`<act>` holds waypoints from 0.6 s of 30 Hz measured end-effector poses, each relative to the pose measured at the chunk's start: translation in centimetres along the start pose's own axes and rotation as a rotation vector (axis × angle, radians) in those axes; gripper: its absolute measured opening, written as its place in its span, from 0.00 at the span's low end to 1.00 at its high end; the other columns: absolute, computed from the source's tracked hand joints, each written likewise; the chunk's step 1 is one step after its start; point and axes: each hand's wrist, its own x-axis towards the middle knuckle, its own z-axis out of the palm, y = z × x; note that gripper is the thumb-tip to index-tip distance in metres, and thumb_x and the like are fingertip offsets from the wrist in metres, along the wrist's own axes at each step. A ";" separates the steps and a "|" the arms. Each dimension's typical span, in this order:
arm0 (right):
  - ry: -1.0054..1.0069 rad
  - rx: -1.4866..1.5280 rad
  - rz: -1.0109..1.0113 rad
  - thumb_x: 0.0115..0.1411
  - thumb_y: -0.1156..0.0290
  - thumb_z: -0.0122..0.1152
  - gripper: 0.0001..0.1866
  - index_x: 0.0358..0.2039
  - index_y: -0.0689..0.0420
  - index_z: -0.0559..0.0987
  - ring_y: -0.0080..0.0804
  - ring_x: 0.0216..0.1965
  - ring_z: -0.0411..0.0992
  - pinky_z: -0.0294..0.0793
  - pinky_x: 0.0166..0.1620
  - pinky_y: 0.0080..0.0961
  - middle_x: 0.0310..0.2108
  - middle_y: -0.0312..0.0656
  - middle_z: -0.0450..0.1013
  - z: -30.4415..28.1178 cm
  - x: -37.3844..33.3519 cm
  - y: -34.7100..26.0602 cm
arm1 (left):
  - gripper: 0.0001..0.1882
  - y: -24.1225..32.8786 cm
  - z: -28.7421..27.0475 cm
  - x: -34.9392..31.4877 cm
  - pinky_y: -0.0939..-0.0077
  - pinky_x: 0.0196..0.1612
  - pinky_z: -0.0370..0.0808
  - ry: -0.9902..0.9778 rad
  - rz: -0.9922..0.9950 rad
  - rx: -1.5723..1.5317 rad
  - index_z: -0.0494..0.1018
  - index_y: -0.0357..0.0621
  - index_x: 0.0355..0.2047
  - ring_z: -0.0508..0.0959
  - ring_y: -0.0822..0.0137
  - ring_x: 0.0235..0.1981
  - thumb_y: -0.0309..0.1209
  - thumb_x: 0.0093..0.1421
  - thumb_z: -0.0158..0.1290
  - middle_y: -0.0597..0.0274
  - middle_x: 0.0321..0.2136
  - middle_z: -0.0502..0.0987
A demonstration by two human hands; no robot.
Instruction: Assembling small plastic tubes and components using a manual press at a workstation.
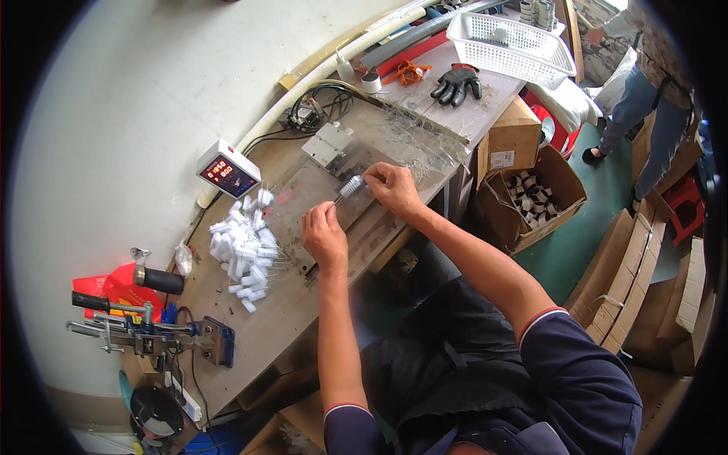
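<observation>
A small brush with white bristles (351,186) is stretched between my two hands above the workbench. My left hand (325,233) is closed in a pinch at the brush's thin wire stem. At the other end of the bristles, my right hand (392,187) pinches the brush's tip. Just beyond the brush sits a metal block fixture (329,145) on a flat metal plate. To the left of my left hand lies a loose pile of white brushes (244,246) with thin wire stems.
A counter box with a red lit display (228,169) stands behind the pile. A clamp tool (148,334) is at the left end. Farther right are a black glove (457,85), a white basket (512,49) and a carton of white-and-dark rings (531,199). Another person (652,91) stands at the far right.
</observation>
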 end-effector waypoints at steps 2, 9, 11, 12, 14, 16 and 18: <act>-0.135 0.194 -0.012 0.59 0.70 0.66 0.13 0.40 0.64 0.84 0.21 0.29 0.74 0.75 0.36 0.25 0.26 0.39 0.79 -0.1 -0.1 -0.1 | 0.04 -0.4 0.2 -0.1 0.60 0.40 0.76 -0.019 0.033 -0.034 0.78 0.45 0.37 0.79 0.53 0.37 0.26 0.62 0.59 0.59 0.34 0.81; -0.327 0.254 0.037 0.61 0.69 0.66 0.11 0.40 0.64 0.83 0.17 0.26 0.69 0.69 0.30 0.19 0.26 0.33 0.77 -0.8 0.0 -0.3 | 0.04 -0.1 -0.2 0.1 0.61 0.40 0.77 -0.047 0.018 -0.047 0.79 0.45 0.36 0.80 0.53 0.35 0.25 0.61 0.60 0.60 0.32 0.82; -0.309 0.364 0.095 0.63 0.64 0.67 0.12 0.38 0.61 0.84 0.15 0.23 0.67 0.65 0.27 0.17 0.26 0.32 0.77 -0.5 0.2 0.0 | 0.05 0.3 -0.2 0.3 0.61 0.40 0.77 -0.058 0.053 -0.079 0.79 0.46 0.36 0.80 0.54 0.36 0.23 0.59 0.60 0.60 0.32 0.82; -0.318 0.382 0.111 0.65 0.60 0.67 0.14 0.37 0.60 0.84 0.16 0.22 0.67 0.65 0.25 0.17 0.25 0.32 0.77 -0.5 0.2 0.3 | 0.06 0.2 -0.1 0.3 0.61 0.40 0.77 -0.067 0.056 -0.080 0.80 0.47 0.36 0.80 0.54 0.36 0.23 0.58 0.60 0.60 0.32 0.82; -0.362 0.393 0.212 0.66 0.58 0.65 0.15 0.37 0.59 0.84 0.16 0.21 0.67 0.64 0.23 0.17 0.25 0.32 0.77 -0.2 0.1 -0.9 | 0.06 -0.8 -0.5 0.1 0.61 0.40 0.77 -0.076 0.071 -0.066 0.80 0.47 0.36 0.80 0.54 0.36 0.23 0.58 0.61 0.60 0.32 0.82; -0.342 0.373 0.223 0.67 0.58 0.64 0.15 0.36 0.58 0.84 0.16 0.19 0.67 0.64 0.22 0.17 0.24 0.32 0.77 -0.7 0.3 -0.7 | 0.05 0.0 -0.2 0.3 0.63 0.40 0.77 -0.062 0.063 -0.088 0.81 0.46 0.35 0.81 0.56 0.35 0.24 0.58 0.61 0.60 0.32 0.83; -0.344 0.369 0.194 0.69 0.59 0.62 0.16 0.32 0.58 0.82 0.15 0.18 0.67 0.63 0.21 0.16 0.23 0.32 0.76 -1.2 0.4 -0.3 | 0.07 0.4 -0.2 0.4 0.63 0.39 0.77 -0.053 0.079 -0.105 0.80 0.46 0.35 0.81 0.56 0.36 0.22 0.56 0.62 0.61 0.32 0.83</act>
